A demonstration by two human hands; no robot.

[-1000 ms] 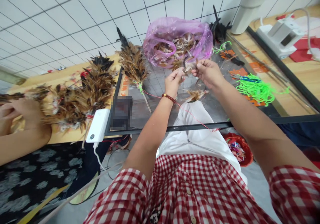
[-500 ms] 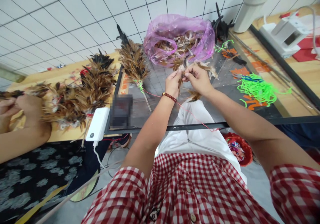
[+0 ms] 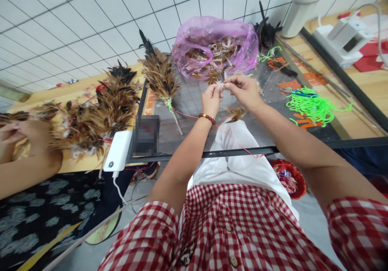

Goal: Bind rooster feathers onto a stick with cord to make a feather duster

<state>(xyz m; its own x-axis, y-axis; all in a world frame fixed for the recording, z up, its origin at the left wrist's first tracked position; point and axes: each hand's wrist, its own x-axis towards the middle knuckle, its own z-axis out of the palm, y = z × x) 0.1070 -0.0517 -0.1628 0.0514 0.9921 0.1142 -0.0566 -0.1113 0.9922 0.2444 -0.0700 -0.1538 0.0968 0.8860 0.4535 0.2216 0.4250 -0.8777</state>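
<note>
In the upper middle of the frame, my left hand (image 3: 211,99) and right hand (image 3: 246,93) both pinch small feathers (image 3: 219,84) — if either grip slackens, they could slip and scatter beside the purple bag (image 3: 194,32).

A small feather craft workshop lines a white tiled wall (image 3: 133,4). Beyond the left hand (image 3: 212,97) and right hand (image 3: 244,92), a pink plastic bag (image 3: 195,28) bulges with loose feathers (image 3: 224,51). Left of the left hand lies a feather duster (image 3: 160,71) bound with green string (image 3: 167,102); farther left, more feather bundles (image 3: 117,89) crowd a wooden table (image 3: 42,93), where another person's hands (image 3: 30,131) are also at work. A heap of green cord (image 3: 312,106) sits right of the right hand, with a white power strip (image 3: 323,40) farther out. Nearer the body, below the right hand, a red basket (image 3: 302,184) holds colorful scraps (image 3: 286,181).
</note>
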